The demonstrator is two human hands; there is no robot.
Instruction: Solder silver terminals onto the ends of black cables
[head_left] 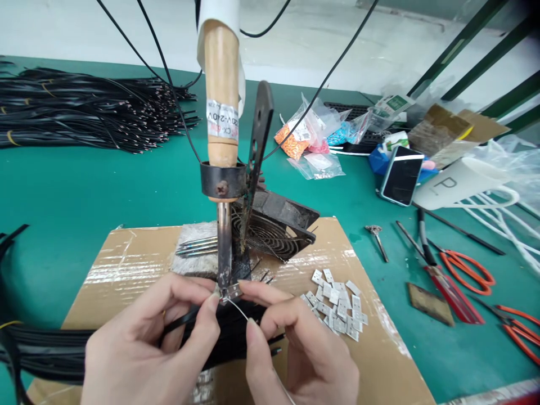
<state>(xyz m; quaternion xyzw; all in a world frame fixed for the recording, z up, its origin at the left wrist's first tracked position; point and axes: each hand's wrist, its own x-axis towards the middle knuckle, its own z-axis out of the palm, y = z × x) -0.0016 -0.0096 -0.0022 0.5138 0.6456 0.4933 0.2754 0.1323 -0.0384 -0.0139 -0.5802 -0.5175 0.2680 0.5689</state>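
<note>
A soldering iron [222,169] with a wooden handle stands tip-down in a metal bracket at the centre. Right under its tip sits a small metal plate [231,292]. My left hand [147,343] is closed, pinching a black wire [181,322] and the plate's left end. My right hand [295,349] is closed too, its fingers on the plate's right end and a thin strand of solder wire [239,311] running down between thumb and forefinger. Both hands meet just below the iron's tip, over a bundle of black wires [50,349].
A pile of small metal plates [337,306] lies on the taped cardboard [126,264] to the right. A small black fan [274,225] sits behind the iron. Red-handled scissors [468,273], tools, a phone [401,175], bags of parts [312,138] and a large black wire bundle [84,109] lie on the green table.
</note>
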